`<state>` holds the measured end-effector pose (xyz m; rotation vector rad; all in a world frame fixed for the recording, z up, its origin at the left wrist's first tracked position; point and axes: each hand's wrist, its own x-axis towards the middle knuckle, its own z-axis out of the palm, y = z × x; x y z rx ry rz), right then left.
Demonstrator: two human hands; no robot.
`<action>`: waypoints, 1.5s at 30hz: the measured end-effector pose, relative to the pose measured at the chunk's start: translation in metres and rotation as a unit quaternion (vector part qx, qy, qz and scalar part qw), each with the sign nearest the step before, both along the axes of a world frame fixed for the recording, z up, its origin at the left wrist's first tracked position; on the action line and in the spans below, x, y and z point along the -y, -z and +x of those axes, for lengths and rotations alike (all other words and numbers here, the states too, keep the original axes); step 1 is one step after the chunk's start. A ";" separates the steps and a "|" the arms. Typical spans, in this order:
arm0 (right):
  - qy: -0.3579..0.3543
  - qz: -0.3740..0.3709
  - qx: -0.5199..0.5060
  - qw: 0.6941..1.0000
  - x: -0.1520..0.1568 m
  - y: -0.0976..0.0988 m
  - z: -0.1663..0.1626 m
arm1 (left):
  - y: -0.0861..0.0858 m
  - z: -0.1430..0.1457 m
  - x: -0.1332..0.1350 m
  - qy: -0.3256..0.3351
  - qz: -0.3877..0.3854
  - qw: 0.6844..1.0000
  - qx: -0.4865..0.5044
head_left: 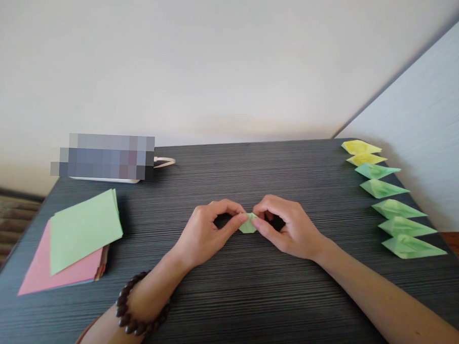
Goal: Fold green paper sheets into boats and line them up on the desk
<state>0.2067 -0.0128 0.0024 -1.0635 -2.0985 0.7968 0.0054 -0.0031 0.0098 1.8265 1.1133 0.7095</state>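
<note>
A small folded piece of light green paper (248, 225) is held between both hands over the middle of the dark table. My left hand (211, 227) pinches its left edge between thumb and forefinger. On the opposite edge, my right hand (286, 226) pinches it with the thumb in front and the fingers partly hidden behind. Fold lines show on the paper's near face. A dark beaded bracelet (134, 305) circles the left wrist.
At the left lies a stack of square paper, a green sheet (86, 231) over a pink one (39, 265). Behind it a pixelated device (104, 159) has a white cable (165, 162). Several folded paper boats, yellow (362, 147) and green (412, 247), line the right side of the dark table (229, 177).
</note>
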 end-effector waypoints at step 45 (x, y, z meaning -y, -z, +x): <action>0.155 0.007 -0.122 0.980 -0.001 0.005 0.006 | 0.005 -0.004 -0.004 -0.091 -0.064 0.954 0.279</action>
